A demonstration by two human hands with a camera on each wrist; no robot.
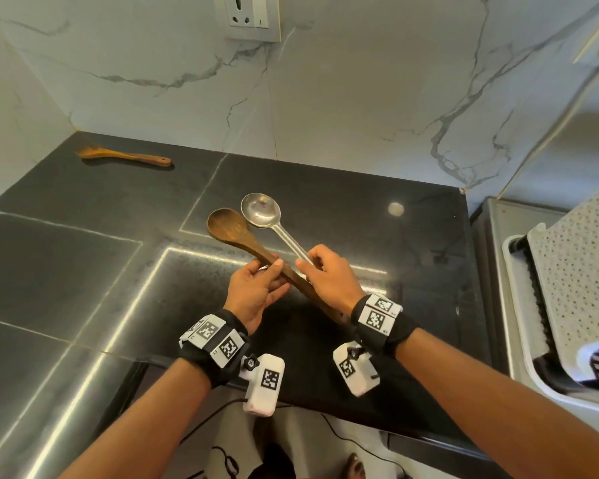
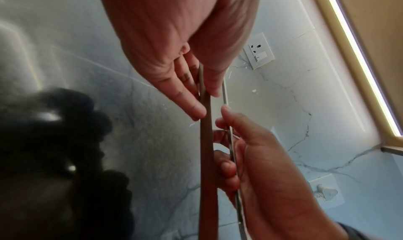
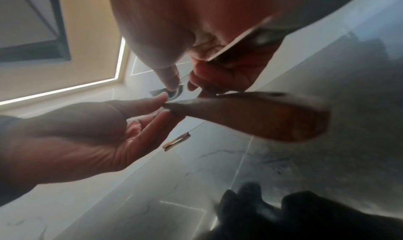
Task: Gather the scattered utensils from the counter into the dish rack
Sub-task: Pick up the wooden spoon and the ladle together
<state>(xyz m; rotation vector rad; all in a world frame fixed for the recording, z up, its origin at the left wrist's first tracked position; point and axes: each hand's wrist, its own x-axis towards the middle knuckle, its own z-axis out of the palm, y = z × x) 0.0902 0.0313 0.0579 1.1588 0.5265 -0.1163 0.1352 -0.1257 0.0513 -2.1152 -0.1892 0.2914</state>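
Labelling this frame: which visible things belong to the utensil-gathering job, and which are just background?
Job: wooden spoon in left hand; steel ladle in right hand; wooden spatula on counter; dish rack.
Background: wall socket; marble backsplash.

Head view: looks steeply down from above at the counter [image 1: 83,271] and both forearms. Wrist views: each looks close-up from beneath its palm, tilted upward toward wall and ceiling. All three share the crossed spoon handles.
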